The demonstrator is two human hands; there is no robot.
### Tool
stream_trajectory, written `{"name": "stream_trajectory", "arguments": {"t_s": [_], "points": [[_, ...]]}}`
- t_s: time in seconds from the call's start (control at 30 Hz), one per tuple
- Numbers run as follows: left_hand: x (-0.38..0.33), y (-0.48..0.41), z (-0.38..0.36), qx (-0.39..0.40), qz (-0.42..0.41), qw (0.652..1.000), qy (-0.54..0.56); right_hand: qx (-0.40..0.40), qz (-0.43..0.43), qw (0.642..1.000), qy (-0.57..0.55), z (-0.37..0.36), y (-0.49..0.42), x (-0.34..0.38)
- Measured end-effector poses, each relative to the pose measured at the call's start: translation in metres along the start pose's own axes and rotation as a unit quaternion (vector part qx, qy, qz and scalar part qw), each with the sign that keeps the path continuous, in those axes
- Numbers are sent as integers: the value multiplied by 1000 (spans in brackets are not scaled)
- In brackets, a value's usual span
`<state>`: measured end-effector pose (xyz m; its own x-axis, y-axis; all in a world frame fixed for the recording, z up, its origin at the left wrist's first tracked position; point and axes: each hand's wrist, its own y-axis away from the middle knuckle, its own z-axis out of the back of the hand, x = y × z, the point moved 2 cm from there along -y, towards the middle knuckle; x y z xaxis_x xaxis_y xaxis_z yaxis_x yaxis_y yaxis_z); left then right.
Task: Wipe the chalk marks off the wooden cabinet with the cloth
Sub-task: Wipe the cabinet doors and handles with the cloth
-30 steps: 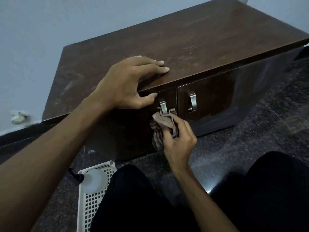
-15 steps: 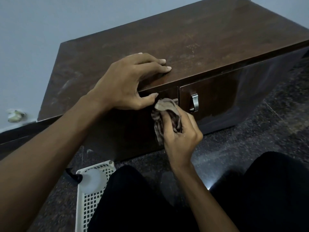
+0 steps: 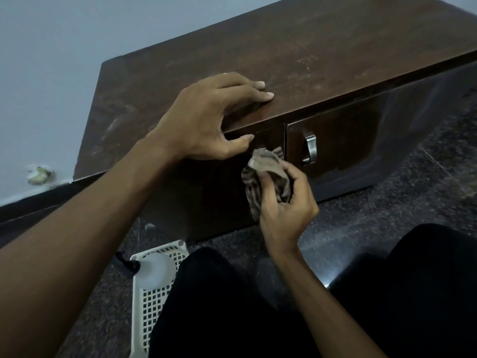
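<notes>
While left hand [image 3: 206, 120] rests on cabinet [image 3: 335, 47], right hand [image 3: 286, 213] grips cloth [image 3: 265, 164] (striped).

Dark speckled floor [image 3: 361, 223] — wooden cabinet [image 3: 284, 60] on it, white lattice basket [image 3: 149, 306] near its front

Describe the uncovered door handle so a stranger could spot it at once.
On the front of the dark wooden cabinet, find the right door. The handle is the curved silver pull near that door's left edge. Its twin on the left door is mostly hidden behind the cloth in the right hand; this one is bare.
</notes>
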<state>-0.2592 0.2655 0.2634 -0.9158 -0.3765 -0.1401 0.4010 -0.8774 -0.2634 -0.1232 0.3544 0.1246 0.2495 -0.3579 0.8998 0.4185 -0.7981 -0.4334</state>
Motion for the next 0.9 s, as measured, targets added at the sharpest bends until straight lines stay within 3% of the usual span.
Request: {"name": "stream_trajectory", "arguments": {"t_s": [0.27, 0.5, 0.7, 0.9], "points": [[-1, -1, 1, -3, 0, 1000, 3, 26, 12, 999, 27, 1, -27, 17], [-2, 0, 0, -5, 0, 1000, -5, 14, -230, 972, -55, 6, -28, 8], [-6, 1, 3, -3, 11, 1000, -13, 2, -275, 961, -32, 6, -25, 5], [-8, 3, 2, 0, 18, 1000, -13, 73, -324, 943, 34, 15, -19, -32]]}}
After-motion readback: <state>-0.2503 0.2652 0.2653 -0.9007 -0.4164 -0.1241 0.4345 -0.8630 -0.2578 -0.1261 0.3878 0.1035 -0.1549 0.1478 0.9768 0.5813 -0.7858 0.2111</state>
